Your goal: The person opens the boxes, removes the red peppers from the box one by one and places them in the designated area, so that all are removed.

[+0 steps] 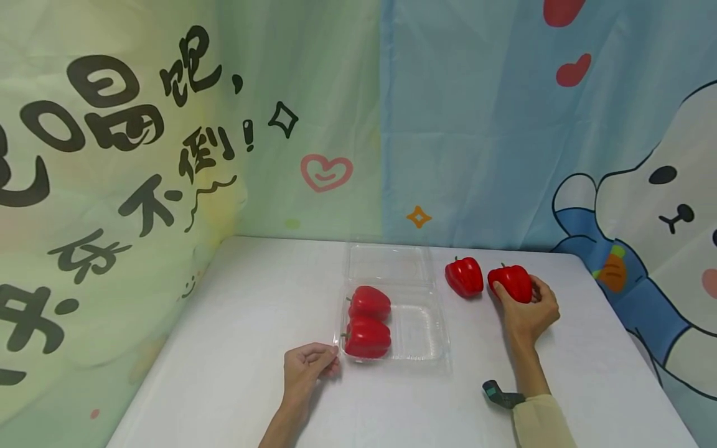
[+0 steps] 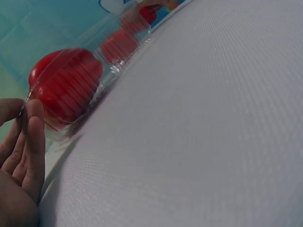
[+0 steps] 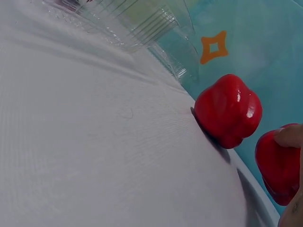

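A clear plastic clamshell box [image 1: 417, 333] lies with its lid [image 1: 388, 262] folded back. Two red bell peppers sit in its left half, one [image 1: 370, 303] behind the other [image 1: 366, 338]. My left hand [image 1: 310, 368] pinches the box's front left rim between thumb and forefinger, as the left wrist view shows. At the right, my right hand [image 1: 529, 311] grips another red bell pepper [image 1: 511, 281], thumb on its near left side and fingers round its right. Just left of that one, a further bell pepper [image 3: 228, 111] rests on the table, touched by neither hand.
A white cloth covers the table [image 1: 241, 298]. Printed curtains [image 1: 448, 124] hang along its back and sides. A dark strap with a small device [image 1: 502, 396] sits at my right wrist.
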Action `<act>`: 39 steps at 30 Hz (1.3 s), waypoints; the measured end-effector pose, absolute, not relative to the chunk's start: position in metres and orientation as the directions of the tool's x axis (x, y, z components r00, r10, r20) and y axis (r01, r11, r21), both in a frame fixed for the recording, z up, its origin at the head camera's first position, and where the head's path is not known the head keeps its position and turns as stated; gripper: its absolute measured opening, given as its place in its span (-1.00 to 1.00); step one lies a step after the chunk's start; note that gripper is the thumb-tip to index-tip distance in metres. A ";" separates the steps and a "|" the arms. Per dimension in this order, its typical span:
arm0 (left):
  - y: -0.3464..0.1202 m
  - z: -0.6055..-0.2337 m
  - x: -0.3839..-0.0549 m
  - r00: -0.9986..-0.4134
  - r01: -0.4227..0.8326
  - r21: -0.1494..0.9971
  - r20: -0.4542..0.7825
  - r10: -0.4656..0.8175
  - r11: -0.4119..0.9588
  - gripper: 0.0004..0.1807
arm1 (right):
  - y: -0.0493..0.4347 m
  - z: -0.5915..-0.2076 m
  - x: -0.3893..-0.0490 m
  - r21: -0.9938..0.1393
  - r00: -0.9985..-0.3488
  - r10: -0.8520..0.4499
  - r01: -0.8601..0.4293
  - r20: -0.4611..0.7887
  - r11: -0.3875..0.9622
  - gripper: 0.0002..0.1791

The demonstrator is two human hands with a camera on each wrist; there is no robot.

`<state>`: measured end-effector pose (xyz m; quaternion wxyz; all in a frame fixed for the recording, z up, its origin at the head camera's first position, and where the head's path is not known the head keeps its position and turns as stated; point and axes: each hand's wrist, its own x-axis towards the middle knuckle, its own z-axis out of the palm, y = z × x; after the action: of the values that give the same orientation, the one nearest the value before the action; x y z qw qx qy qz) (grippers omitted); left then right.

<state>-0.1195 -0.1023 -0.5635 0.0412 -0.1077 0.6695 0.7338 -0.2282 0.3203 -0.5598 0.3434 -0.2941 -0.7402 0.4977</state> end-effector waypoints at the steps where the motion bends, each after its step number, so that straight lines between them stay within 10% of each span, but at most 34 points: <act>1: -0.102 -0.564 -0.119 -0.973 -0.206 0.973 -0.215 -0.084 -0.101 -0.78 | 0.320 -0.561 -0.229 -0.940 -0.591 0.778 0.093 0.214 0.330 -0.26; 39: -0.103 -0.566 -0.120 -0.978 -0.185 0.972 -0.197 -0.072 -0.142 -0.76 | 0.318 -0.571 -0.249 -0.953 -0.600 0.784 0.110 0.162 0.282 -0.18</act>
<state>-0.1201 -0.1033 -0.5663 0.0376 -0.0983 0.6538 0.7493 -0.2492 0.3181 -0.5713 0.3267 -0.3058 -0.7308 0.5154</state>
